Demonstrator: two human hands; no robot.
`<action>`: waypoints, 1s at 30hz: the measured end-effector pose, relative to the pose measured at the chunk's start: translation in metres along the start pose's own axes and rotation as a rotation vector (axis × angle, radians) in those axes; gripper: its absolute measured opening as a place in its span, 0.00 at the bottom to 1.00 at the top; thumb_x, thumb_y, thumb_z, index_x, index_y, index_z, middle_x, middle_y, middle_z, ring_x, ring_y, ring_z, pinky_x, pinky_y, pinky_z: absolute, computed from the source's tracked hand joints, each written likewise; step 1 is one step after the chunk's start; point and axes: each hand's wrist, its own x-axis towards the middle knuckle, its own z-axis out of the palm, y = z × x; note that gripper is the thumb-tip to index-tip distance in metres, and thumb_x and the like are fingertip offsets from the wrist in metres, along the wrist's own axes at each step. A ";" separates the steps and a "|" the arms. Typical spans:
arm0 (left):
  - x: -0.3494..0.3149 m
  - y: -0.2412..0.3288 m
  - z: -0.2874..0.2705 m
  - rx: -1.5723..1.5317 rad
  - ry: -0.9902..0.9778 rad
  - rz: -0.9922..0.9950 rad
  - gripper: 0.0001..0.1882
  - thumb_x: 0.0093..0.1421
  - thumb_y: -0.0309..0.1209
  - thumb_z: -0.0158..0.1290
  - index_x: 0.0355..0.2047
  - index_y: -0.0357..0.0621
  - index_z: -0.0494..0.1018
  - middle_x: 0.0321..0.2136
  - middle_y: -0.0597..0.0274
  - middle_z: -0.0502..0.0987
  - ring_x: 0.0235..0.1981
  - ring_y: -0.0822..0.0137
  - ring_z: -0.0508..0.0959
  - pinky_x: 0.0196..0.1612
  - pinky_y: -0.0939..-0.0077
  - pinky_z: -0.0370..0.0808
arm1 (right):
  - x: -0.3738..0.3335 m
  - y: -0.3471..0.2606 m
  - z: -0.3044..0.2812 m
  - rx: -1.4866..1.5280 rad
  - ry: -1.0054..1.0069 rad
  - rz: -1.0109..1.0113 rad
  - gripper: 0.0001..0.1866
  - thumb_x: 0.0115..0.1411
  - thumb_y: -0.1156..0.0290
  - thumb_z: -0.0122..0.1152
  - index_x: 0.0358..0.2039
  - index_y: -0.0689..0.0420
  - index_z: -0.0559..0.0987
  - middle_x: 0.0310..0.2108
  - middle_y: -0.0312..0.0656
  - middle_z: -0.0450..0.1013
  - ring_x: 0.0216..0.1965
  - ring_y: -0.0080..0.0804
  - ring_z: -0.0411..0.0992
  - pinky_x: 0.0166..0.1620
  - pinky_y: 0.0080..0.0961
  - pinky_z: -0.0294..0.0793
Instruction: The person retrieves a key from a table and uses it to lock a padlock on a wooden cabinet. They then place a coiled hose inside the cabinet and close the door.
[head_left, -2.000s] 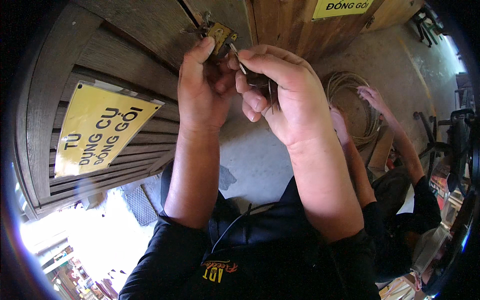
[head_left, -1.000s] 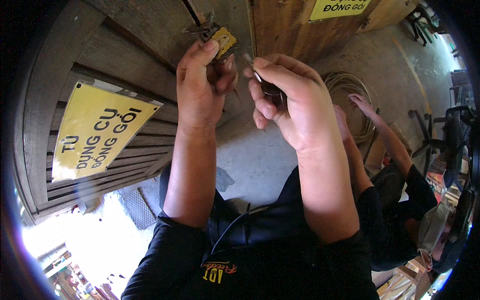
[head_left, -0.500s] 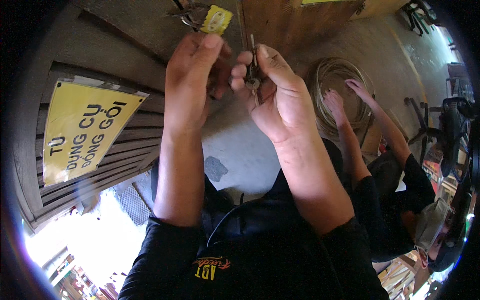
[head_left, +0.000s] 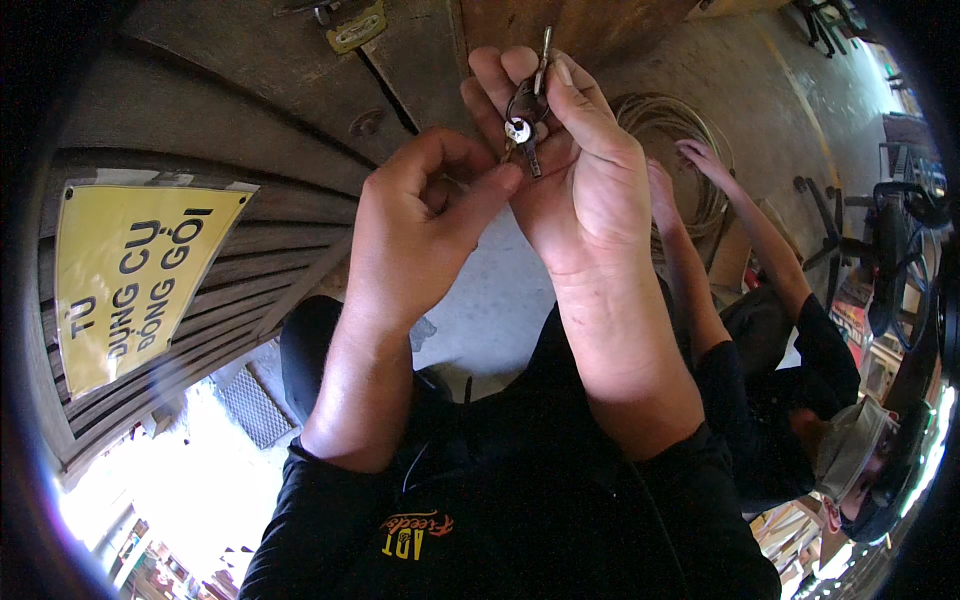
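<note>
A small bunch of keys point(head_left: 520, 130) on a ring lies in my upturned right hand point(head_left: 592, 195). One key sticks up between that hand's thumb and fingers, while the others hang over the palm. My left hand point(head_left: 415, 225) reaches in from the side, thumb and forefinger pinching at a brass-coloured key on the same ring. Beyond my hands, a brass-coloured padlock point(head_left: 357, 28) hangs at the dark wooden cabinet point(head_left: 250, 90), apart from both hands. Its shackle shows only in part near the upper rim.
A yellow sign point(head_left: 140, 280) is fixed to the cabinet's slatted side at left. To the right, a co-worker's hands point(head_left: 705, 160) are at a large coil of cable or hose point(head_left: 640, 105) on the floor. A wheeled chair base point(head_left: 830, 240) stands farther right.
My left hand has come down from beside the padlock to the keys and pinches one. The right hand has turned palm up. The padlock and cabinet have shifted in view.
</note>
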 end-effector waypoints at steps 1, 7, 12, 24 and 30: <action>0.001 0.003 -0.002 -0.003 -0.025 -0.036 0.10 0.59 0.29 0.63 0.34 0.38 0.74 0.23 0.69 0.76 0.21 0.84 0.71 0.21 0.87 0.64 | 0.001 -0.001 -0.001 0.006 -0.007 0.000 0.08 0.65 0.70 0.60 0.41 0.58 0.75 0.41 0.46 0.79 0.51 0.44 0.76 0.58 0.41 0.74; 0.002 0.001 -0.013 -0.176 -0.017 -0.045 0.06 0.61 0.27 0.61 0.34 0.38 0.75 0.21 0.71 0.74 0.19 0.84 0.70 0.20 0.87 0.64 | 0.003 -0.006 -0.004 -0.021 -0.021 0.027 0.07 0.64 0.71 0.60 0.41 0.58 0.77 0.42 0.46 0.79 0.50 0.43 0.77 0.57 0.39 0.74; 0.007 -0.004 -0.021 0.083 0.031 0.215 0.05 0.58 0.23 0.61 0.32 0.40 0.75 0.25 0.67 0.76 0.22 0.80 0.72 0.23 0.83 0.67 | 0.015 -0.026 -0.022 -0.924 0.050 -0.514 0.15 0.61 0.66 0.65 0.46 0.59 0.79 0.41 0.42 0.79 0.44 0.30 0.76 0.46 0.26 0.74; 0.025 0.017 -0.064 0.394 0.005 0.453 0.06 0.57 0.24 0.61 0.35 0.40 0.77 0.29 0.62 0.78 0.25 0.73 0.77 0.28 0.77 0.73 | 0.002 -0.009 -0.034 -0.439 -0.343 0.531 0.11 0.65 0.65 0.61 0.35 0.61 0.80 0.28 0.41 0.76 0.28 0.31 0.75 0.33 0.28 0.72; 0.042 0.026 -0.046 0.073 0.482 0.199 0.15 0.59 0.31 0.65 0.41 0.32 0.77 0.29 0.60 0.80 0.21 0.80 0.75 0.23 0.87 0.70 | 0.011 0.008 -0.033 -0.370 -0.139 0.377 0.12 0.64 0.63 0.62 0.38 0.60 0.81 0.27 0.40 0.77 0.29 0.31 0.75 0.33 0.27 0.73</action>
